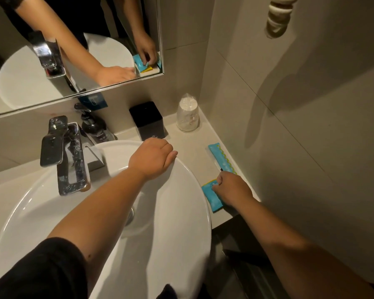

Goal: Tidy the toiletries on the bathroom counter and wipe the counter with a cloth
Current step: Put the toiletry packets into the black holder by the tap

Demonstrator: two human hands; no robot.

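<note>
My left hand [152, 157] rests curled over the far rim of the white basin [188, 190], holding nothing else. My right hand [232, 188] grips a small blue packet [213, 197] lying on the beige counter [189, 143] to the right of the basin. A yellow edge shows under the packet near my fingers. A longer blue toiletry packet [221, 157] lies along the wall just beyond my right hand. No cloth is in view.
A black square box [148, 119], a wrapped cup [188, 114] and a dark pump bottle [95, 126] stand along the back of the counter. The chrome tap [67, 156] overhangs the basin. The mirror above reflects my hands. The wall bounds the counter on the right.
</note>
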